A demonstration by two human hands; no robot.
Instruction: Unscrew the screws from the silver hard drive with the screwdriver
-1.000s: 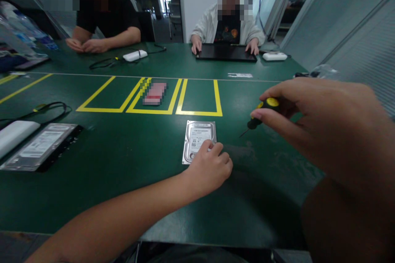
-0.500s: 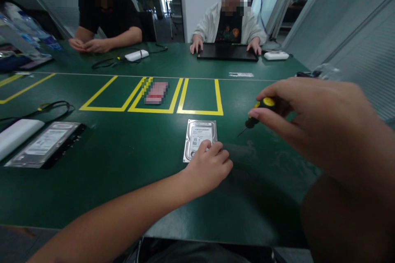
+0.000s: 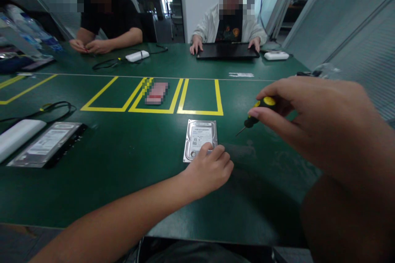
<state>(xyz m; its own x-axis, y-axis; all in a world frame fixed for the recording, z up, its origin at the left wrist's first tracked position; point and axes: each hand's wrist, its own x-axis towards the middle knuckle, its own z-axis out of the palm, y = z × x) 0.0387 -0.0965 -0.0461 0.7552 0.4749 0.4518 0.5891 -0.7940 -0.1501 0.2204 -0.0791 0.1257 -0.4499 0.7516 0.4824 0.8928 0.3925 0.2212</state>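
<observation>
A silver hard drive (image 3: 200, 133) with a white label lies flat on the green table in front of me. My left hand (image 3: 212, 166) is closed at its lower right corner, fingers curled over the edge, hiding that corner. My right hand (image 3: 311, 119) grips a small black and yellow screwdriver (image 3: 261, 109) between thumb and fingers. Its thin tip points down and left, in the air to the right of the drive and apart from it.
Yellow tape outlines (image 3: 200, 112) mark the table (image 3: 123, 181). One holds a blurred pink object (image 3: 156, 93). At left lie a second hard drive (image 3: 46, 144) and a white adapter (image 3: 20, 137) with a cable. Two people sit opposite, one touching a black panel (image 3: 228, 52).
The screwdriver's tip has shifted very slightly left and down. My left hand keeps its place at the drive.
</observation>
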